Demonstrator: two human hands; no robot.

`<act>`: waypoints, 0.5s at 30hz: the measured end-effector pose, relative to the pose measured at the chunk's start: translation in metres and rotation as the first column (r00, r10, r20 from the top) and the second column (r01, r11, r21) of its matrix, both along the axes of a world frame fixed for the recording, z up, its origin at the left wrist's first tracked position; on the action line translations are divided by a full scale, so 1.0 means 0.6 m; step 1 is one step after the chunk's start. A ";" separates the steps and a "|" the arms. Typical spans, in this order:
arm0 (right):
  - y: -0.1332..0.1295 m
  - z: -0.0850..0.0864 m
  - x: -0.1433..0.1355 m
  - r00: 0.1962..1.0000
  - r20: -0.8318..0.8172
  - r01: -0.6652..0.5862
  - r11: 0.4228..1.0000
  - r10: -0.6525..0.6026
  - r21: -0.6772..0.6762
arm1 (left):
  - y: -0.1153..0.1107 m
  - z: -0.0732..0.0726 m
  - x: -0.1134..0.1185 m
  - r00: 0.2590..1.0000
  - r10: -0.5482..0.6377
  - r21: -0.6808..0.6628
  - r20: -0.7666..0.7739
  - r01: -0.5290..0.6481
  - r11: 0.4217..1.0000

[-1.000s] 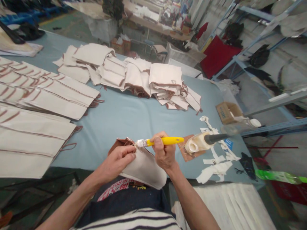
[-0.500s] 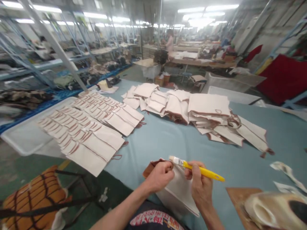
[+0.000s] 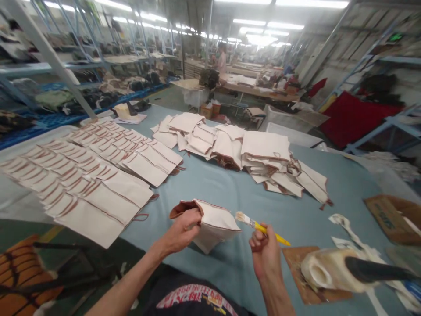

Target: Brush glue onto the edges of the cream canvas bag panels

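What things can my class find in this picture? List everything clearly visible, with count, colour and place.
Held bag: one, cream with brown trim, at table's near side
Brush: one, yellow handle, right of held bag
Table: one, blue-green, centre
Bag rows: many overlapping, cream and brown, table's left
Bag pile: many, cream and brown, table's far side
Container: one, yellowish, on board
Board: one, brown, table's near right
Strips: several, white, near container
Cardboard box: one, brown, right edge
Large cloth: one, red, right background
Distant person: one, pink clothing, background
Ceiling lights: many, white, overhead
Left hand: one, bare, gripping held bag's opening
Right hand: one, bare, holding brush
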State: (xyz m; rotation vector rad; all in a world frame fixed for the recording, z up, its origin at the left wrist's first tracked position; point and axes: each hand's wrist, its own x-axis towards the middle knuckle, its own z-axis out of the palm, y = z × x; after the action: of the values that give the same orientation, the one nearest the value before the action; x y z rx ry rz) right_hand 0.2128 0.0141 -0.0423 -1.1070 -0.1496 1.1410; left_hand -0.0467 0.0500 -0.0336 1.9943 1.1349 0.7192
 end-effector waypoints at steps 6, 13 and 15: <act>-0.019 -0.035 0.012 0.998 -0.065 -0.025 0.996 0.019 -0.090 | -0.077 -0.038 -0.059 0.999 0.014 -0.172 -0.028 -0.019 0.985; -0.040 -0.063 0.006 0.992 -0.094 -0.094 0.982 0.080 -0.162 | -0.128 -0.049 -0.085 0.977 0.192 -0.441 -0.093 -0.213 0.872; -0.043 -0.067 0.002 0.990 -0.098 -0.117 0.978 0.101 -0.174 | -0.129 -0.052 -0.081 0.966 0.237 -0.468 -0.107 -0.259 0.845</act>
State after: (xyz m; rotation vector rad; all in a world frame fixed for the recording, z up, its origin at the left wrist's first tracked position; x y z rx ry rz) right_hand 0.2141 -0.0116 -0.0826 -1.2164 -0.0384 1.3198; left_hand -0.0954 -0.0274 -0.0648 1.4654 1.4560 0.4577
